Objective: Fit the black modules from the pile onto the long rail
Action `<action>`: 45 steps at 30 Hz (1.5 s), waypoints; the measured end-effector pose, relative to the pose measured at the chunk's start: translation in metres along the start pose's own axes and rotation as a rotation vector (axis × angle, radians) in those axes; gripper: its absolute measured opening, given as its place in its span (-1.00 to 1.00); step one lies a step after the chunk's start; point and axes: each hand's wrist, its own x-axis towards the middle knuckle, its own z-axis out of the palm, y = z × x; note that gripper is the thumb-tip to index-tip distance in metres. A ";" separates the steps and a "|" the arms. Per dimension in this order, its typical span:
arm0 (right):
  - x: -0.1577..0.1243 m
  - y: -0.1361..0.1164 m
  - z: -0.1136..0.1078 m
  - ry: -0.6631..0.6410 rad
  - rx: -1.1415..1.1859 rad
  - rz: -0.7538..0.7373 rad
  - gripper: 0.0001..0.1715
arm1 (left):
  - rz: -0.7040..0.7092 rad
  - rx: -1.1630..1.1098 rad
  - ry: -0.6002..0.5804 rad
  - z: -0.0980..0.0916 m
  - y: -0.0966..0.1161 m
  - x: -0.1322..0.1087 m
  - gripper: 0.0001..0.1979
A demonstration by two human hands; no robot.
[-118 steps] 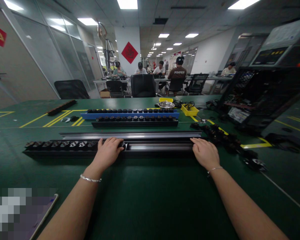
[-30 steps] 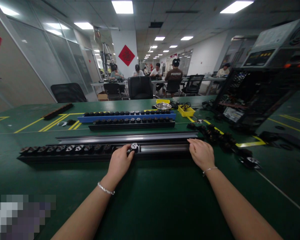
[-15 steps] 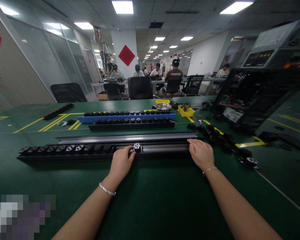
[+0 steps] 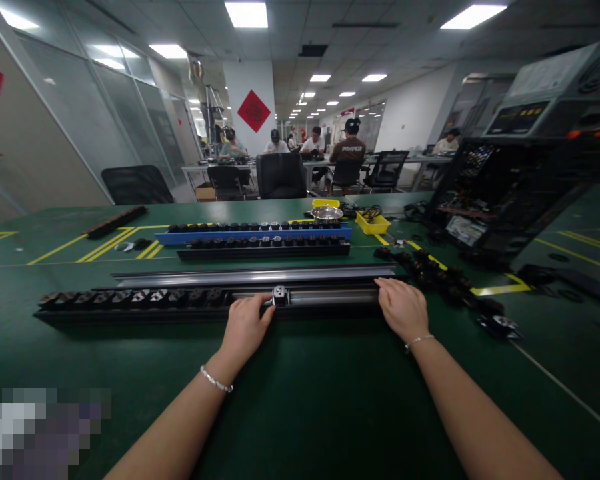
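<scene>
My left hand (image 4: 246,321) has its thumb and fingertips closed at the left side of a small black socket module (image 4: 279,295) with a shiny, slotted face. That module sits in the channel of a long black rail (image 4: 330,298), apart from a row of similar modules (image 4: 150,298) filling the rail's left part. Over the rail's right end, my right hand (image 4: 404,310) is curled with its fingers together, holding it; the fingertips' far side is partly hidden. Directly behind lies a silver-and-black strip (image 4: 255,275).
Farther back are a blue rail (image 4: 255,236) and a black rail (image 4: 265,252), both with modules. Loose black modules (image 4: 443,277) lie on the right, near a yellow bin (image 4: 373,223), a metal bowl (image 4: 327,213) and an opened computer case (image 4: 485,193). People sit at far tables.
The socket module has slid slightly right along the rail, and my left hand has moved right with it. My right hand stays at the rail's right end.
</scene>
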 end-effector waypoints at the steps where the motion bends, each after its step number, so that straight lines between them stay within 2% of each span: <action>1: 0.000 0.000 0.000 -0.002 0.001 0.000 -0.52 | 0.002 0.002 0.001 0.001 0.000 0.000 -0.74; 14: 0.000 -0.001 -0.001 0.000 -0.003 0.006 -0.53 | 0.047 -0.013 -0.032 0.002 0.003 -0.003 -0.82; 30: 0.000 -0.002 -0.002 -0.022 0.011 0.023 -0.50 | 0.112 0.007 -0.044 0.002 0.004 -0.006 -0.76; 37: -0.002 -0.006 -0.001 0.015 0.046 0.041 -0.52 | 0.134 0.002 -0.074 0.002 0.004 -0.007 -0.71; 41: -0.003 -0.021 0.000 0.007 0.139 -0.038 -0.54 | 0.134 0.006 -0.083 0.001 0.005 -0.007 -0.70; 45: -0.005 -0.058 0.002 -0.052 0.270 -0.146 -0.56 | 0.142 0.009 -0.088 0.001 0.005 -0.007 -0.70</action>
